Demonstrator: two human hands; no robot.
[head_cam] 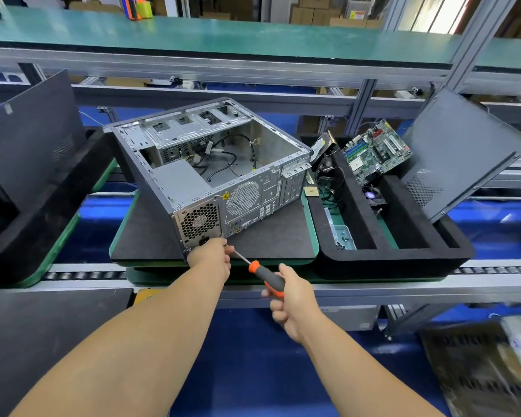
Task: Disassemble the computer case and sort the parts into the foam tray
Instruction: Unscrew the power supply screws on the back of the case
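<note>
the right hand [289,299] is gripping the orange-and-black handle of a screwdriver [266,276], fingers curled tight round it, its shaft pointing at the lower rear corner of the case [211,164]. the left hand [212,255] is curling round the shaft near the tip, against the case by the power supply grille. the case is lying open on a dark mat [271,233], just left of the foam tray [403,257], which is holding a motherboard [376,152].
</note>
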